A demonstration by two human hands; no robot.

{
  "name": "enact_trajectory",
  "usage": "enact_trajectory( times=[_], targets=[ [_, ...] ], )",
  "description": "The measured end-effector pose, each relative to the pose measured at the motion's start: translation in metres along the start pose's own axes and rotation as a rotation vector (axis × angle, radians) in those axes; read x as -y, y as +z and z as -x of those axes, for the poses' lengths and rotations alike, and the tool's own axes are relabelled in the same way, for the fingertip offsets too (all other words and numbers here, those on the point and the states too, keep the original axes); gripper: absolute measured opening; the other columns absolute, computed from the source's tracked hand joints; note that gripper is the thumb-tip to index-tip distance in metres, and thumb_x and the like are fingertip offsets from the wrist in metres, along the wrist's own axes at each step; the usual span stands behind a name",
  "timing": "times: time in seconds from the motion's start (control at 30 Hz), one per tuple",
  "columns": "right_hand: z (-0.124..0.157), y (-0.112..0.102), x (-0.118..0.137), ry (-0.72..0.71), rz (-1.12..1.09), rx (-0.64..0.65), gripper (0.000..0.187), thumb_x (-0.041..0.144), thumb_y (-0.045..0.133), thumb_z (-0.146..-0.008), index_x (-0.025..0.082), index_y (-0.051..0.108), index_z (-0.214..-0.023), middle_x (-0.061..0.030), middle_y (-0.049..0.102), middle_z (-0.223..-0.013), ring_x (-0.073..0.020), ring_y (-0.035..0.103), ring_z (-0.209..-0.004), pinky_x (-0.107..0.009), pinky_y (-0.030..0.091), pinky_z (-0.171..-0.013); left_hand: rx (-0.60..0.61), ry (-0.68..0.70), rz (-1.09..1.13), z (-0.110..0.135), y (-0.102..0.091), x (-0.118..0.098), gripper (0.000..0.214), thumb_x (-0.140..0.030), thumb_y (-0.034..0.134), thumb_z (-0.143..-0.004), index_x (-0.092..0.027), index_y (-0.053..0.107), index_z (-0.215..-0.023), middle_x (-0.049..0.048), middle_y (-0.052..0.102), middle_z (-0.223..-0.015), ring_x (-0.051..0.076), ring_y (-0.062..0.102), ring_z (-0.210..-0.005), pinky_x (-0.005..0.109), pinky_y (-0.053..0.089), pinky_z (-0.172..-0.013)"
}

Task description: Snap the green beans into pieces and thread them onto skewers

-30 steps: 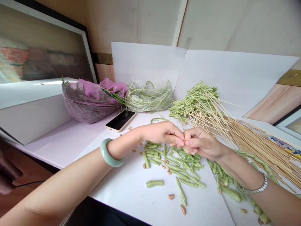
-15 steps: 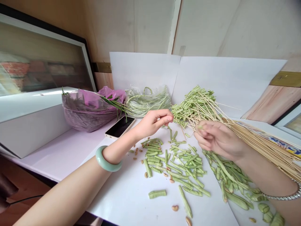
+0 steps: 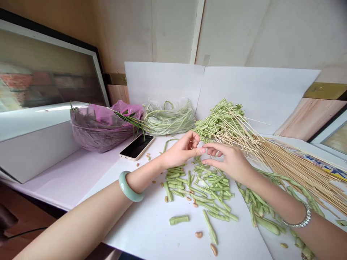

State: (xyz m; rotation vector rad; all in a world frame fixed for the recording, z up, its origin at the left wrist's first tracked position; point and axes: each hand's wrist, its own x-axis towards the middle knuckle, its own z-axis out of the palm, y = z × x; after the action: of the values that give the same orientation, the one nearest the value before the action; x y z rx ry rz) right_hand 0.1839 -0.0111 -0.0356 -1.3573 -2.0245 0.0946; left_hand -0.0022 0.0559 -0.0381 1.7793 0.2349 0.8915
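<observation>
Framed picture (image 3: 40,76) blurred; skewer ends (image 3: 322,184) cut off.

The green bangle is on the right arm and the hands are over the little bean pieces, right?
Not quite: the head view shows the green bangle on the left arm, not the right. The left hand and right hand are over the bean pieces, as you said.

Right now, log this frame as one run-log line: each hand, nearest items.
left hand: open, nothing visibly held, above cut green beans | right hand: open, nothing visibly held, beside bamboo skewers | hands: apart
</observation>
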Motion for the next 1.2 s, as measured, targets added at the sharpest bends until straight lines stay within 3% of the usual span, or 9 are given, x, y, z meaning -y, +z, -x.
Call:
enact_trajectory(
  times=[0.07,0.17,0.2,0.4,0.53,0.73,0.93,1.1,1.2],
  targets=[
    [0.002,0.003,0.013,-0.055,-0.018,-0.038,0.027,0.029,0.069,-0.075,0.022,0.065,-0.101,-0.0026,0.069,-0.085,-0.0193,0.061,-0.072,-0.031,0.047,-0.068,0.001,-0.01,0.003,0.001,0.008,0.004,0.047,-0.052,0.067,-0.075,-0.022,0.033,-0.084,-0.0059,0.034,-0.077,0.008,0.038,-0.064,0.022,0.036,-0.059],
    [0.006,0.005,0.026,-0.108,-0.045,-0.08,0.005,0.02,0.061,-0.08,0.023,0.064,-0.083,-0.0002,0.068,-0.077,-0.0164,0.062,-0.067,-0.027,0.047,-0.065,0.02,-0.01,-0.039,0.001,0.015,0.009,0.05,-0.058,0.065,-0.074,-0.022,0.03,-0.081,-0.0066,0.033,-0.074,0.009,0.038,-0.062,0.022,0.036,-0.057],
    [0.007,0.005,0.028,-0.106,-0.054,-0.096,0.006,0.019,0.059,-0.081,0.022,0.063,-0.078,0.0004,0.067,-0.072,-0.0158,0.061,-0.064,-0.026,0.046,-0.062,0.034,-0.006,-0.068,0.001,0.015,0.009,0.049,-0.059,0.063,-0.075,-0.022,0.031,-0.081,-0.0065,0.034,-0.073,0.009,0.038,-0.062,0.022,0.036,-0.057],
    [0.004,0.004,0.006,-0.023,-0.188,-0.208,0.011,0.032,0.061,-0.084,0.021,0.058,-0.084,-0.003,0.066,-0.076,-0.0188,0.065,-0.07,-0.03,0.055,-0.066,0.137,0.05,-0.4,-0.002,-0.003,0.005,0.026,-0.042,0.047,-0.092,-0.017,0.05,-0.082,-0.0015,0.048,-0.074,0.013,0.042,-0.067,0.026,0.036,-0.066],
    [0.003,0.004,-0.001,-0.007,-0.2,-0.193,0.011,0.031,0.057,-0.086,0.021,0.055,-0.085,-0.0027,0.064,-0.076,-0.0173,0.063,-0.066,-0.027,0.053,-0.059,0.226,0.1,-0.616,-0.003,-0.01,0.006,0.024,-0.032,0.044,-0.093,-0.018,0.05,-0.074,-0.0003,0.049,-0.071,0.015,0.042,-0.068,0.028,0.036,-0.07],
    [0.006,0.006,0.003,-0.076,-0.086,-0.068,0.007,0.026,0.059,-0.082,0.022,0.064,-0.083,-0.0033,0.065,-0.075,-0.0196,0.059,-0.068,-0.033,0.046,-0.067,0.283,0.164,-0.742,-0.002,-0.008,0.012,0.032,-0.034,0.03,-0.097,-0.019,0.046,-0.075,0.0026,0.047,-0.073,0.018,0.042,-0.069,0.03,0.038,-0.071],
    [0.007,0.005,0.008,-0.07,-0.166,0.135,0.027,0.028,0.047,-0.088,0.019,0.06,-0.066,-0.0017,0.052,-0.063,-0.0155,0.047,-0.061,-0.03,0.037,-0.059,0.385,0.22,-0.692,-0.001,-0.004,0.008,0.045,-0.051,0.034,-0.095,-0.018,0.05,-0.07,0.0014,0.047,-0.068,0.016,0.046,-0.067,0.027,0.039,-0.069],
    [0.003,-0.008,0.007,0.012,-0.425,0.436,0.045,0.05,0.049,-0.089,0.018,0.051,-0.057,0.0061,0.039,-0.048,-0.0083,0.037,-0.043,-0.022,0.031,-0.042,0.461,0.258,-0.619,-0.001,0.003,-0.006,0.044,-0.044,0.037,-0.096,-0.016,0.058,-0.07,0.0024,0.052,-0.067,0.015,0.049,-0.067,0.024,0.041,-0.069],
    [0.0,-0.021,0.005,0.036,-0.541,0.437,0.061,0.069,0.038,-0.086,0.021,0.036,-0.049,0.0084,0.032,-0.042,-0.0073,0.034,-0.037,-0.022,0.034,-0.039,0.477,0.275,-0.615,-0.001,0.002,-0.016,0.039,-0.037,0.045,-0.095,-0.018,0.053,-0.062,0.0005,0.047,-0.062,0.015,0.047,-0.067,0.025,0.041,-0.071]
  ],
)
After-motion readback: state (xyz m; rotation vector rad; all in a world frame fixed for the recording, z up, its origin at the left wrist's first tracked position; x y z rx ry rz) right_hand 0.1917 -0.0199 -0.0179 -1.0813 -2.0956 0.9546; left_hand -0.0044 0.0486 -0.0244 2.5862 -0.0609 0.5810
